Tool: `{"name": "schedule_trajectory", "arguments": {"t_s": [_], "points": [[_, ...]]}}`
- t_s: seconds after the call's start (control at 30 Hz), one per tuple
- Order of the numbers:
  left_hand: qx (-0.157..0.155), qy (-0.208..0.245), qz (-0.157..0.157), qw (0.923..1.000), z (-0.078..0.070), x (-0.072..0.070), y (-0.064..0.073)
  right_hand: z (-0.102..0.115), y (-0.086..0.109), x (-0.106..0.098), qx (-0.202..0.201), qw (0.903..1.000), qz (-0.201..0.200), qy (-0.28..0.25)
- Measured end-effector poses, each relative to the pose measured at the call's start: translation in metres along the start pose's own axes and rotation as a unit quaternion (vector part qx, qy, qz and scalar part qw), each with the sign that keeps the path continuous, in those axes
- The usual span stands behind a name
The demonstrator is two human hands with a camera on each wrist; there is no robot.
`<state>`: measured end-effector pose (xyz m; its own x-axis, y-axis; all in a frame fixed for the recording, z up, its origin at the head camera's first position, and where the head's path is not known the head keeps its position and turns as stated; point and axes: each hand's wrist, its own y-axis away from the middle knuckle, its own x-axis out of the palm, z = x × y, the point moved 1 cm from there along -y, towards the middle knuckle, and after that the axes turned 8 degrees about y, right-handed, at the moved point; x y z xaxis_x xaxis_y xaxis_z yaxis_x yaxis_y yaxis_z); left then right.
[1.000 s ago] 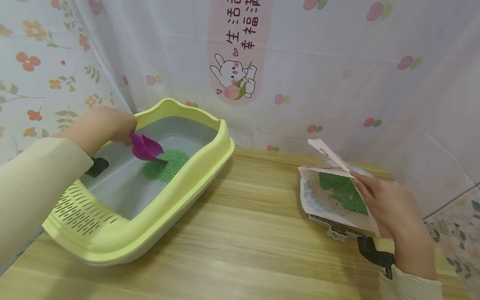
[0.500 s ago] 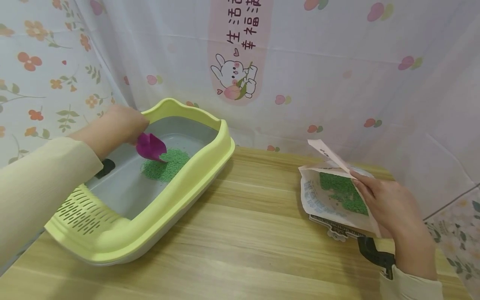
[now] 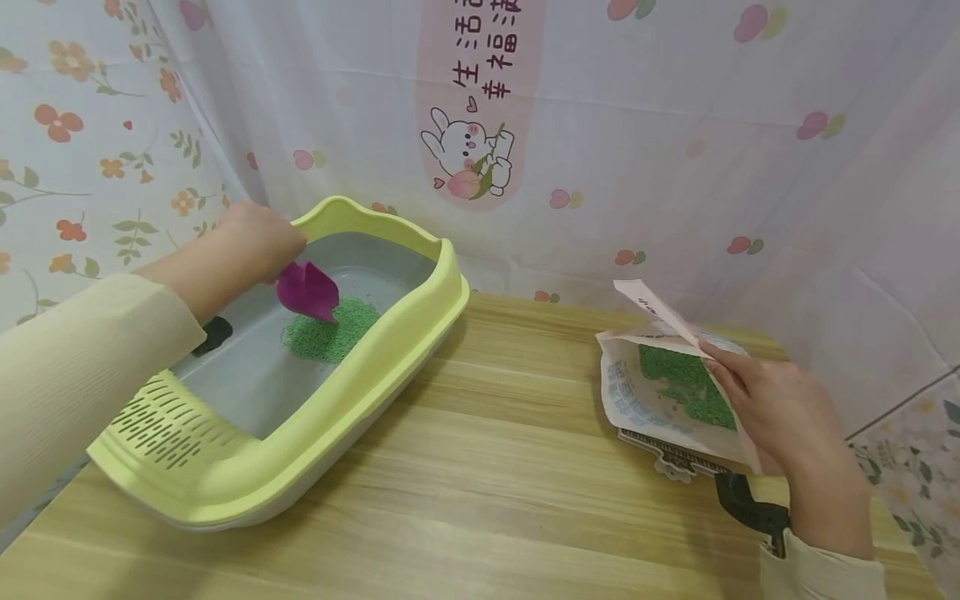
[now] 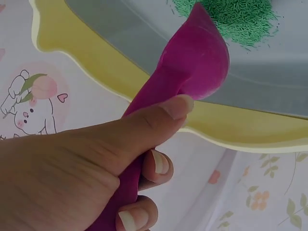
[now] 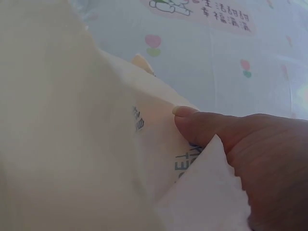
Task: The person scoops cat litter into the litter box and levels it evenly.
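Observation:
My left hand [image 3: 258,242] grips a purple scoop [image 3: 307,292] by its handle, fingers wrapped round it and the thumb along the top in the left wrist view. The scoop's tip meets a pile of green pellets [image 3: 348,333] on the grey floor of a litter box [image 3: 420,342] with a yellow-green rim. On the right, my right hand [image 3: 772,408] pinches the edge of an opened paper bag [image 3: 622,392], its thumb showing against the paper in the right wrist view. More green pellets [image 3: 671,367] lie inside the bag.
Both the box and the bag stand on a wood-grain table [image 3: 510,467]. Behind them hangs a white curtain [image 3: 645,167] with printed fruit and a rabbit. A slotted step [image 3: 161,417] forms the box's near end.
My left hand has moved a little to the right, carrying the scoop further over the pellet pile. The right hand and the bag hold nearly still.

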<state>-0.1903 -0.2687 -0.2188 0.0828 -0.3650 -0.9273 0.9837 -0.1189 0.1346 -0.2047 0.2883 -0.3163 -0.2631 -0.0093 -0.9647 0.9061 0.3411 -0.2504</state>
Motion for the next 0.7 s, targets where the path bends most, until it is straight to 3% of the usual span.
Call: {"name": "schedule_trajectory", "arguments": {"t_s": [0.13, 0.37, 0.5, 0.57, 0.7], "points": [[-0.001, 0.007, -0.003, 1.0000, 0.003, 0.000, 0.004, 0.000, 0.000, 0.000, 0.000, 1.0000, 0.006, 0.000], [-0.004, 0.073, -0.065, 0.9952, 0.024, 0.017, 0.017, 0.000, -0.001, 0.000, -0.001, 1.0000, 0.006, -0.001], [-0.016, 0.114, -0.063, 0.9913, 0.035, 0.033, 0.026, 0.001, -0.001, 0.000, 0.000, 0.9999, 0.015, -0.001], [-0.027, 0.139, -0.048, 0.9887, 0.039, 0.041, 0.031, 0.001, -0.001, 0.000, -0.002, 0.9999, 0.012, -0.001], [-0.045, 0.195, -0.042, 0.9788, 0.042, 0.053, 0.037, 0.000, 0.000, 0.000, -0.002, 1.0000, 0.007, 0.001]]}}
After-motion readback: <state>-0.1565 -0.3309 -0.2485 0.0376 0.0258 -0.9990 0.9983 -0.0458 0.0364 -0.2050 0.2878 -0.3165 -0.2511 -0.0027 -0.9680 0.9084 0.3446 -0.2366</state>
